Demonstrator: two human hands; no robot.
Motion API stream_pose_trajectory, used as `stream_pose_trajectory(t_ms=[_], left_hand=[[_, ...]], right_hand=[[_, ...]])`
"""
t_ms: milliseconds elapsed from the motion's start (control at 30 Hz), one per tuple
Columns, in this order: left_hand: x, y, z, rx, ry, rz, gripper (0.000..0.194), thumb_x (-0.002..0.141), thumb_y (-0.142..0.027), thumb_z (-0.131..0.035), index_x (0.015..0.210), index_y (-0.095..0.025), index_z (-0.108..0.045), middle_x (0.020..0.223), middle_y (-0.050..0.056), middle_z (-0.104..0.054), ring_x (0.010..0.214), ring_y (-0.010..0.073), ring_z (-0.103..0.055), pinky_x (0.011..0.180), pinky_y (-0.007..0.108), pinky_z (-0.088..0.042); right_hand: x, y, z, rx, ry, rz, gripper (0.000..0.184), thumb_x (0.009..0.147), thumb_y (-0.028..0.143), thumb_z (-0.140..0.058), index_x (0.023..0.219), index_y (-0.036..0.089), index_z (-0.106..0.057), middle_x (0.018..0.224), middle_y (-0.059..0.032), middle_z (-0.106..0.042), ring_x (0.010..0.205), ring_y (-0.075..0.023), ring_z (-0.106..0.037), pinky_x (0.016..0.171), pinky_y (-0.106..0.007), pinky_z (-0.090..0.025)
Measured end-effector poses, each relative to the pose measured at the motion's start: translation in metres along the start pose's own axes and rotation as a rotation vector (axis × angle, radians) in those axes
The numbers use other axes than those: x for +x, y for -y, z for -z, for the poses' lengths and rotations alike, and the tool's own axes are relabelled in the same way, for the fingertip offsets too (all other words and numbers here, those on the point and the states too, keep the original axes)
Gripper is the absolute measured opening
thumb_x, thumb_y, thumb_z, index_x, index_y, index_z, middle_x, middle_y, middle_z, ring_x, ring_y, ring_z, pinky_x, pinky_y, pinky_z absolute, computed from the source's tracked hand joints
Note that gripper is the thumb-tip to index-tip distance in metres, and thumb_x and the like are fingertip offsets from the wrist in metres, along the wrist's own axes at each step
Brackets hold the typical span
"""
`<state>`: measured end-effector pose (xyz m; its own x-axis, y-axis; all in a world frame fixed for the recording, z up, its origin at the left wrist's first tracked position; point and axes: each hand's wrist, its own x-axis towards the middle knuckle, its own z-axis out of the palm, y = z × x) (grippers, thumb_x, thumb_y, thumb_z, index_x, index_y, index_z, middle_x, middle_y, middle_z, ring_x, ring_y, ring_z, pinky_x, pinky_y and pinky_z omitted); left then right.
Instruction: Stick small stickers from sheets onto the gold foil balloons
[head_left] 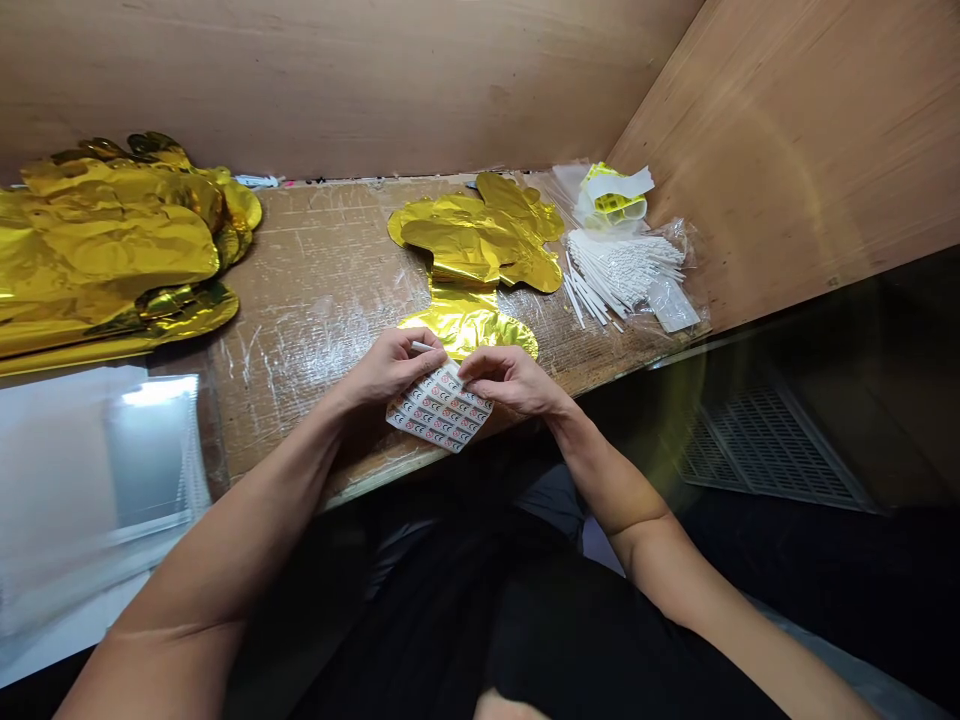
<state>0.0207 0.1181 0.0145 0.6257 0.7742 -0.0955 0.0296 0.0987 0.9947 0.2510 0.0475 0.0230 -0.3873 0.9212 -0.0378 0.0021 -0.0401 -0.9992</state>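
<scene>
A white stick (pixel 421 346) is pinched by the left hand (pixel 388 366), and a label sheet (pixel 441 412) by the right hand (pixel 510 380); many sticks (pixel 622 275) are lying bundled at far right.

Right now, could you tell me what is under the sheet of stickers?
The plastic-wrapped tabletop shows around the sheet of stickers; the part directly beneath it is covered and cannot be seen.

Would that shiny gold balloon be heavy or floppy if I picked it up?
The gold foil balloon is probably very light for its size, since it lies flat and unfilled. It would likely flop and bend, because its foil already shows many creases.
</scene>
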Motion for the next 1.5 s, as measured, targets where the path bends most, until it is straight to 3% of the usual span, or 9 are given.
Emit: stream_pose_trajectory(t_ms=[167, 300, 367, 500, 733, 800, 1000, 1233, 1500], left_hand=[[0.001, 0.002, 0.002, 0.038, 0.010, -0.006, 0.031, 0.084, -0.045, -0.081, 0.084, -0.016, -0.069, 0.063, -0.001, -0.062, 0.051, 0.0103, -0.055, 0.046, 0.020, -0.041], [0.002, 0.000, 0.007, 0.007, -0.001, 0.015, 0.033, 0.085, -0.047, -0.081, 0.085, -0.016, -0.068, 0.064, 0.000, -0.065, 0.051, 0.0119, -0.058, 0.046, 0.021, -0.044], [0.002, -0.001, 0.008, 0.001, -0.006, 0.010, 0.035, 0.084, -0.048, -0.082, 0.085, -0.017, -0.067, 0.063, 0.000, -0.064, 0.050, 0.0121, -0.058, 0.045, 0.021, -0.044], [0.002, -0.003, 0.007, 0.012, -0.021, -0.010, 0.034, 0.083, -0.046, -0.082, 0.082, -0.016, -0.067, 0.061, -0.001, -0.060, 0.048, 0.0104, -0.054, 0.045, 0.020, -0.040], [0.001, -0.002, 0.004, -0.022, -0.014, 0.008, 0.032, 0.083, -0.044, -0.083, 0.082, -0.016, -0.067, 0.062, -0.003, -0.058, 0.050, 0.0093, -0.052, 0.046, 0.019, -0.038], [0.001, -0.002, 0.004, -0.040, -0.012, 0.016, 0.032, 0.083, -0.044, -0.083, 0.082, -0.016, -0.067, 0.062, -0.002, -0.058, 0.050, 0.0094, -0.052, 0.046, 0.020, -0.038], [-0.001, -0.005, 0.003, -0.045, -0.006, 0.028, 0.033, 0.082, -0.045, -0.084, 0.084, -0.016, -0.068, 0.061, -0.002, -0.058, 0.049, 0.0093, -0.052, 0.045, 0.019, -0.038], [0.000, 0.001, 0.003, -0.034, -0.023, 0.032, 0.033, 0.085, -0.046, -0.082, 0.087, -0.016, -0.067, 0.062, -0.002, -0.061, 0.048, 0.0097, -0.054, 0.044, 0.019, -0.039], [0.001, 0.001, 0.000, -0.049, -0.052, 0.033, 0.032, 0.088, -0.045, -0.080, 0.090, -0.016, -0.066, 0.062, -0.003, -0.062, 0.048, 0.0101, -0.056, 0.044, 0.019, -0.042]], right_hand=[[-0.001, 0.002, -0.002, -0.128, 0.015, 0.055, 0.011, 0.086, 0.022, -0.073, 0.095, 0.017, -0.072, 0.090, -0.0021, -0.077, 0.083, -0.0146, -0.071, 0.078, -0.026, -0.056], [-0.008, 0.001, -0.007, -0.327, -0.143, 0.156, 0.013, 0.089, 0.026, -0.075, 0.083, 0.018, -0.068, 0.078, -0.0007, -0.071, 0.072, -0.0125, -0.063, 0.069, -0.025, -0.053], [-0.010, 0.001, -0.008, -0.316, -0.195, 0.148, 0.015, 0.090, 0.031, -0.077, 0.088, 0.018, -0.069, 0.080, -0.0011, -0.071, 0.072, -0.0130, -0.064, 0.068, -0.025, -0.053], [-0.009, 0.002, -0.006, -0.297, -0.142, 0.133, 0.019, 0.092, 0.031, -0.073, 0.107, 0.019, -0.074, 0.097, -0.0041, -0.078, 0.086, -0.0162, -0.072, 0.079, -0.028, -0.058], [-0.007, 0.004, -0.002, -0.444, -0.127, 0.137, 0.005, 0.086, 0.016, -0.068, 0.083, 0.018, -0.071, 0.078, 0.0003, -0.072, 0.073, -0.0131, -0.066, 0.072, -0.026, -0.052], [-0.008, 0.004, -0.004, -0.386, -0.149, 0.118, 0.001, 0.086, 0.018, -0.070, 0.085, 0.018, -0.069, 0.079, 0.0005, -0.072, 0.073, -0.0128, -0.065, 0.071, -0.025, -0.052], [-0.007, 0.004, -0.006, -0.088, -0.097, 0.007, 0.017, 0.086, 0.024, -0.073, 0.101, 0.018, -0.069, 0.094, -0.0031, -0.076, 0.085, -0.0153, -0.072, 0.076, -0.026, -0.056], [-0.007, -0.001, -0.006, -0.325, -0.219, 0.104, 0.008, 0.078, 0.014, -0.064, 0.080, 0.017, -0.071, 0.077, 0.0007, -0.070, 0.072, -0.0121, -0.062, 0.070, -0.025, -0.049], [-0.008, -0.003, -0.009, -0.367, -0.259, 0.177, 0.013, 0.088, 0.016, -0.063, 0.091, 0.018, -0.075, 0.087, -0.0014, -0.074, 0.080, -0.0147, -0.066, 0.076, -0.028, -0.052]])
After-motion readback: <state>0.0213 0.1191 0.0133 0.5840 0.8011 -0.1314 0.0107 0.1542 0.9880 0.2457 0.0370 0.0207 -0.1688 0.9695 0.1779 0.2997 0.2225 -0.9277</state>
